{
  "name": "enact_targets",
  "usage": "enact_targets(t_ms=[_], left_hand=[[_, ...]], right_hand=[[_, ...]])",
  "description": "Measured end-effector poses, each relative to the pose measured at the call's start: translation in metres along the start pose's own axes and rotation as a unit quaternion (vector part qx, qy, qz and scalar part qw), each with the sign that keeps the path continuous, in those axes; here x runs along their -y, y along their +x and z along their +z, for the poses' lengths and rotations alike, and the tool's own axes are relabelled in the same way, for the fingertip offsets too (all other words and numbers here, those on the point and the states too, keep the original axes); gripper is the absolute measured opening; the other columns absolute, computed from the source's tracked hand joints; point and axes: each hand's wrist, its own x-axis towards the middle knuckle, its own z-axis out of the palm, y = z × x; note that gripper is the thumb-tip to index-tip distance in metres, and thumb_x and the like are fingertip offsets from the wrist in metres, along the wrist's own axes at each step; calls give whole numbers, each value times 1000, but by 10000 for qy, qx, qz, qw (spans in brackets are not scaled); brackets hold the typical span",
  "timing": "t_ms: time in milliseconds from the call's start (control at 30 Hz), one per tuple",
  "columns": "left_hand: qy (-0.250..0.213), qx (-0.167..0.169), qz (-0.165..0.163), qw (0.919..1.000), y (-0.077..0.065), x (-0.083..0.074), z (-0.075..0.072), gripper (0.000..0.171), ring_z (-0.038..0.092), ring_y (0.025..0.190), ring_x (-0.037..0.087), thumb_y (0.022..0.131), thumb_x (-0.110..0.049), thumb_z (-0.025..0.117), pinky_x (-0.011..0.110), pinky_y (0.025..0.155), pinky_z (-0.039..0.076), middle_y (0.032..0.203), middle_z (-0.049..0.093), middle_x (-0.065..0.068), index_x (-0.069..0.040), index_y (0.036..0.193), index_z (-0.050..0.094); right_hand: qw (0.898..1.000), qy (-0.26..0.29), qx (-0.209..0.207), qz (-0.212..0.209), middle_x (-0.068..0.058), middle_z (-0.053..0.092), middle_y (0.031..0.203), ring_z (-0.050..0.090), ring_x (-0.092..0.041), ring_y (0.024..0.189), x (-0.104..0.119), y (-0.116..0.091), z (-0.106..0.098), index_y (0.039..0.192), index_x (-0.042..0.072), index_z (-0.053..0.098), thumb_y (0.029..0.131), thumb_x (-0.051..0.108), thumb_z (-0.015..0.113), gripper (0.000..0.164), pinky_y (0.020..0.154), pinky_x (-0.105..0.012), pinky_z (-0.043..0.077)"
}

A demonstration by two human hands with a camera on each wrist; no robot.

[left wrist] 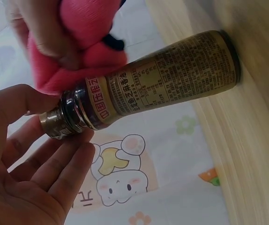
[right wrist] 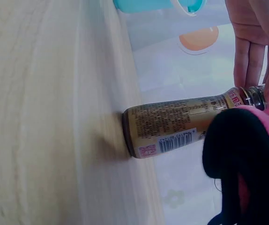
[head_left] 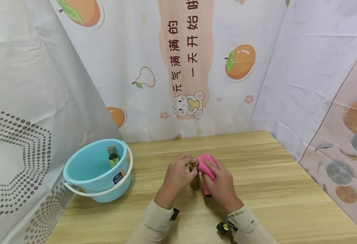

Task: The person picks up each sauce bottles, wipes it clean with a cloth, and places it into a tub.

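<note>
A brown-and-gold sesame oil bottle [head_left: 194, 184] stands on the wooden table, its label [left wrist: 181, 70] of dense small print facing the wrist cameras. At its top, my left hand [head_left: 176, 173] pinches the capped neck between thumb and fingers. My right hand [head_left: 223, 184] grips a bunched pink cloth [head_left: 208, 166] with a black part [right wrist: 233, 145]. In the left wrist view, the cloth overlaps the bottle's neck and shoulder. The bottle's base is right at the tabletop in the right wrist view, with a barcode low on its side.
To the left stands a light blue bucket [head_left: 111, 197] with a white handle [head_left: 90, 195] swung down in front. Inside it is a dark small bottle [head_left: 113, 158] with a yellow-green label. Printed curtains [head_left: 154, 112] hang along the table's back and sides.
</note>
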Motion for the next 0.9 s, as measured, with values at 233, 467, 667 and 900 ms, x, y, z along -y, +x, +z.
enact_targets(t_ms=[233, 467, 667, 900], left_hand=[[108, -17, 148, 9998, 1, -2, 0, 14, 75, 99, 17, 86, -14, 81, 31, 83, 63, 107, 78, 2, -10, 100, 81], [215, -19, 77, 9997, 1, -3, 1, 17, 75, 96, 16, 86, -19, 86, 31, 83, 63, 104, 78, 1, -11, 100, 81], [194, -1, -16, 9998, 0, -1, 3, 18, 73, 96, 15, 87, -21, 86, 32, 83, 62, 105, 76, 0, -13, 103, 81], [111, -51, -42, 9999, -1, 1, 5, 17, 73, 94, 14, 86, -23, 85, 31, 83, 62, 101, 77, -2, -15, 101, 80]], right_hand=[[9992, 326, -244, -38, -21, 61, 143, 66, -40, 121, 1, 2, -1, 134, 15, 71, 83, 6, 85, 55, 91, -53, 60], [9990, 325, 111, 287, -19, 61, 143, 66, -37, 123, 2, 0, -2, 134, 13, 71, 86, 10, 84, 50, 92, -50, 60], [9978, 228, 408, 472, -17, 64, 139, 69, -34, 118, 3, 0, -3, 131, 10, 73, 88, 10, 81, 44, 88, -48, 62], [9941, 13, 798, 735, -9, 67, 135, 71, -27, 110, 1, 0, -1, 127, 9, 75, 89, 14, 81, 39, 85, -44, 63]])
